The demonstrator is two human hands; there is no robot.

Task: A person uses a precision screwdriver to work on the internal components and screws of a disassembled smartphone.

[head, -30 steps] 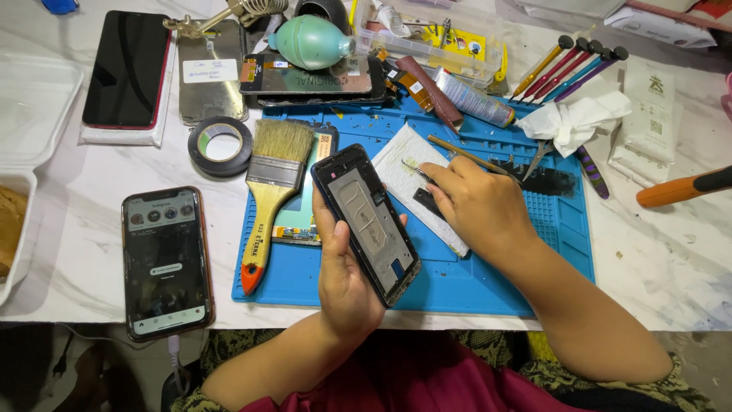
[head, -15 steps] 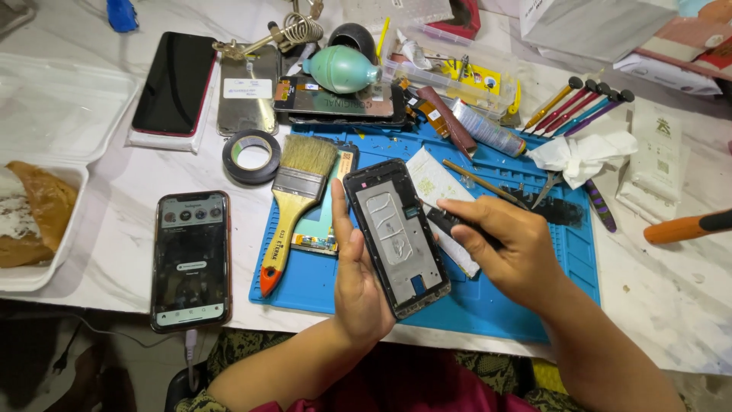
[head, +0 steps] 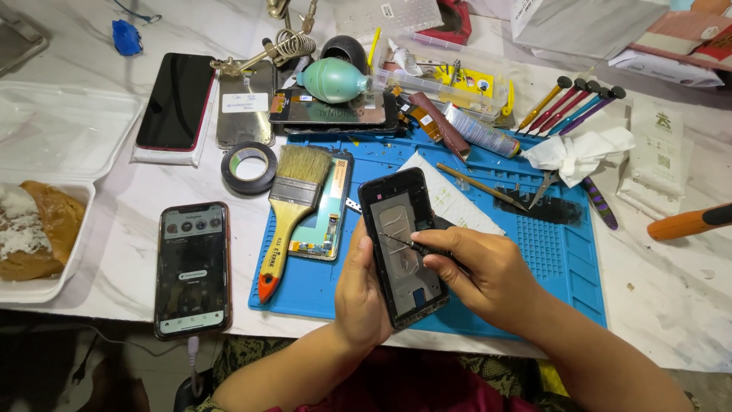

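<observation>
here left hand [head: 364, 294] clenched round the opened phone [head: 402, 246] over the blue mat [head: 549, 252]; right hand [head: 488, 275] pinches a thin screwdriver [head: 404, 244] onto it. a slipping tip could scratch the phone's insides.

- Opened phone [head: 402, 246]: black, back cover off, grey inner plate showing; held tilted above the near edge of the blue mat, its top end pointing away.
- Thin screwdriver [head: 402, 243]: dark slender shaft lying across the phone's middle, its tip touching the inner plate.
</observation>
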